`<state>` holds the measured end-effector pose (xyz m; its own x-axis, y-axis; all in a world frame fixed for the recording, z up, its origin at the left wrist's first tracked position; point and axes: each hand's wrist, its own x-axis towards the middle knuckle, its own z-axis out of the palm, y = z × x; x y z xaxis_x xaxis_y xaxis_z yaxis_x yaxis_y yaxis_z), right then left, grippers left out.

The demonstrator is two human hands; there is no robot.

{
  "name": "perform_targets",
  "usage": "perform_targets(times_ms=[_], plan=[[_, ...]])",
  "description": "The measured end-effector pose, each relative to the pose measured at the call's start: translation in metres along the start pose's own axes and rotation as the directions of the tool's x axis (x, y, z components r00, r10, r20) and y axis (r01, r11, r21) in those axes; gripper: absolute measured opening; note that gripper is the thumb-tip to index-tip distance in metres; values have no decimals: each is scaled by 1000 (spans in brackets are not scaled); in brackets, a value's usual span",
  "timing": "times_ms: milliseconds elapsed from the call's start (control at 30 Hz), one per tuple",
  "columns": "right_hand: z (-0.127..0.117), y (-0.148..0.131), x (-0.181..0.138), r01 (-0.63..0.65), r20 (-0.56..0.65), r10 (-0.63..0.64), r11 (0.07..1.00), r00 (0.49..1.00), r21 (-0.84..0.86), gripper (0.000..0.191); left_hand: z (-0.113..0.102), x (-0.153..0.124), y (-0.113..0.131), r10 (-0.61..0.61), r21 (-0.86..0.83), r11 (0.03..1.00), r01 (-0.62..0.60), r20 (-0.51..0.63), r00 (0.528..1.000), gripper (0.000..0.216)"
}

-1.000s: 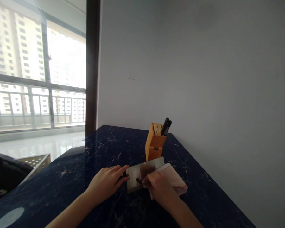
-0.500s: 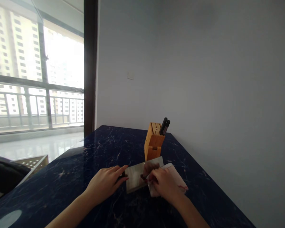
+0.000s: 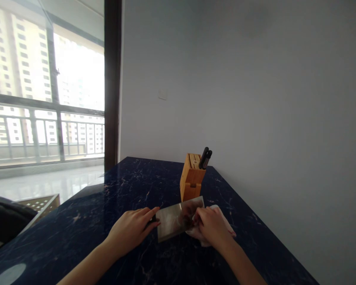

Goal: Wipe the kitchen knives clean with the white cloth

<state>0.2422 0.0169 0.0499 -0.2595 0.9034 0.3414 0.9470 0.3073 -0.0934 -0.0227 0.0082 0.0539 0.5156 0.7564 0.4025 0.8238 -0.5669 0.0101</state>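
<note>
A cleaver [image 3: 173, 221] with a wide shiny blade is held low over the dark table. My left hand [image 3: 133, 227] is closed around its black handle, of which only a little shows. At the blade's right end, my right hand [image 3: 209, 223] is closed on a white cloth [image 3: 224, 221] with a reddish edge. The cloth bunches under my fingers and lies against the blade; the fingertips are partly hidden. Beyond the blade stands a wooden knife block [image 3: 191, 180], with black-handled tools [image 3: 205, 158] in its right side.
The dark blue marbled table [image 3: 145, 178] meets a grey wall [image 3: 269, 118] at the right. To the left are a glass door [image 3: 77, 79], a perforated pale bin or crate [image 3: 43, 204] and a black object [image 3: 7, 221].
My right hand has slid with the cloth to the right along the blade, and the cloth is more bunched. My left hand and the cleaver stay nearly still.
</note>
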Motion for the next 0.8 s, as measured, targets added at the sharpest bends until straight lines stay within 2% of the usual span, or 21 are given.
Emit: perform_targets(times_ms=[100, 233, 300, 467, 667, 800], plan=[[-1, 7, 1, -59, -19, 58, 998, 998, -32, 18, -1, 1, 1, 5, 5, 1000, -5, 5, 1000, 40], [4, -1, 1, 31, -5, -31, 1000, 1000, 2, 16, -1, 1, 1, 10, 18, 1000, -10, 9, 1000, 40], [4, -2, 1, 35, -9, -36, 999, 999, -2, 17, -1, 1, 1, 13, 19, 1000, -14, 9, 1000, 40], [1, 11, 1, -114, -31, 113, 992, 993, -55, 17, -1, 0, 1, 16, 13, 1000, -16, 4, 1000, 40], [5, 11, 0, -95, -32, 94, 995, 995, -36, 14, -1, 0, 1, 21, 15, 1000, -21, -1, 1000, 39], [1, 12, 5, -190, -132, 190, 982, 973, 10, 16, -2, 1, 2, 25, -3, 1000, -25, -11, 1000, 39]])
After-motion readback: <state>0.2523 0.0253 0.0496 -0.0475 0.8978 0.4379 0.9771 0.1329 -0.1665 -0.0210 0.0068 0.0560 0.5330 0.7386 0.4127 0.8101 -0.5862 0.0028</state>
